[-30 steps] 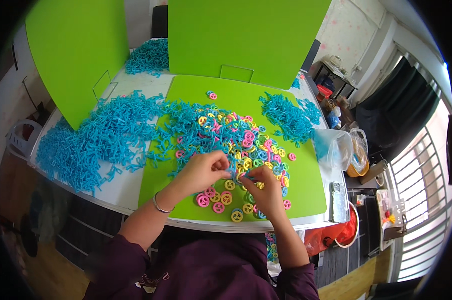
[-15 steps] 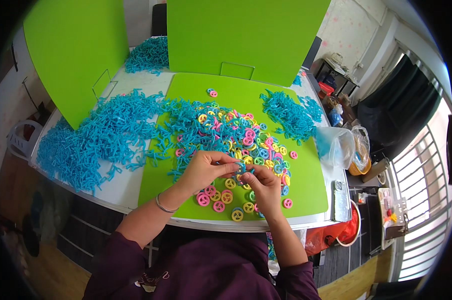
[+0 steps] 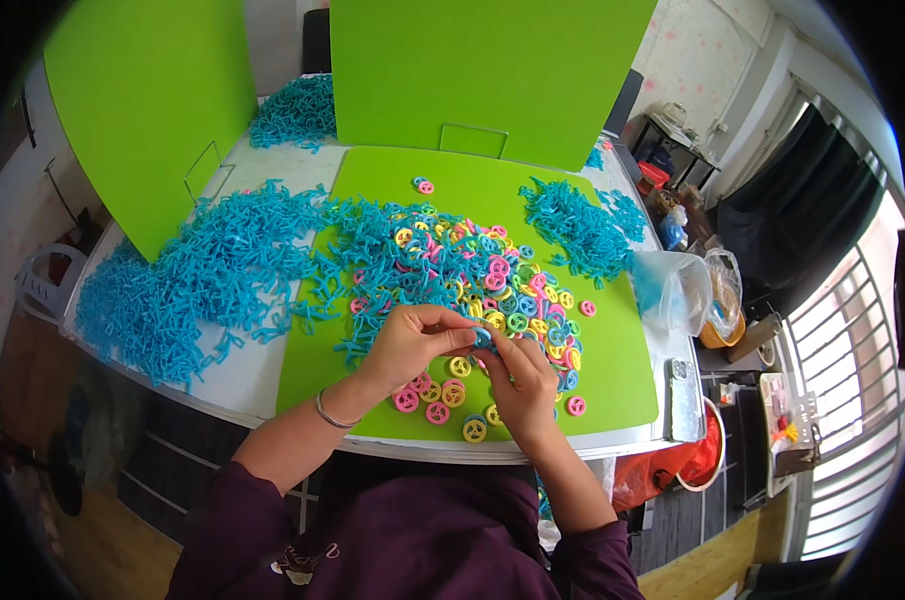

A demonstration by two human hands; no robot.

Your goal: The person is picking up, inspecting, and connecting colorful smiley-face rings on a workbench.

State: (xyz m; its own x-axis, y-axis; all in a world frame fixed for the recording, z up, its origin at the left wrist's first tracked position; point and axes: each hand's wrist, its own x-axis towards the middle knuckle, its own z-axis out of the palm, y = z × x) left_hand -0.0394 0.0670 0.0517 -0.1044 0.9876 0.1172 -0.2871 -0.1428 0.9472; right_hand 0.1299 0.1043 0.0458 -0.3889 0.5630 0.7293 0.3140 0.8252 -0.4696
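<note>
Between my two hands is a small blue plastic spoked wheel [image 3: 483, 337], held over the near part of a pile. My left hand [image 3: 412, 345], with a bangle at its wrist, pinches it between thumb and fingertips. From the other side my right hand [image 3: 525, 385] closes its fingers on the same piece; its fingertips partly cover it. Around and beyond them lies a heap of pink, yellow, green and blue wheels [image 3: 517, 300], mixed with teal forked plastic pieces [image 3: 372, 235]. A few loose wheels [image 3: 436, 412] lie nearer to me, by my left wrist.
A green mat [image 3: 322, 390] covers the table's middle. A large teal pile [image 3: 182, 280] spreads at left, a smaller one [image 3: 577, 230] at right. Green boards [image 3: 492, 80] stand upright behind and at left. A phone [image 3: 683, 400] and a clear bag [image 3: 672, 290] lie by the right edge.
My right hand has shifted slightly left and turned, its fingers now reaching onto the blue wheel. My left hand stays nearly in place.
</note>
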